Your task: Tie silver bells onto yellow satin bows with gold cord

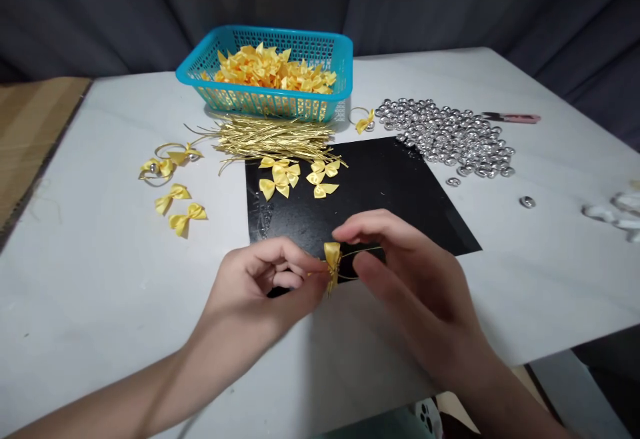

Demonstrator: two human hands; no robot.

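Observation:
Between thumb and forefinger, my left hand (275,282) pinches a yellow ribbon bow (333,256), which stands on edge above the near side of the black mat. A thin gold cord (363,250) loops out of the bow to the right. Close beside it is my right hand (410,272), thumb and fingers apart around the cord's loop and not visibly gripping it. Several loose yellow bows (280,176) lie on the black mat (380,186) beyond my hands. Whether a bell is on the held bow cannot be seen.
A blue basket (345,86) of yellow bows stands at the back, with a pile of gold cords (275,138) before it. Silver jingle bells (450,136) spread at the right near pink-handled snips (520,118). Finished-looking looped bows (157,167) lie left. White pieces (600,212) sit far right.

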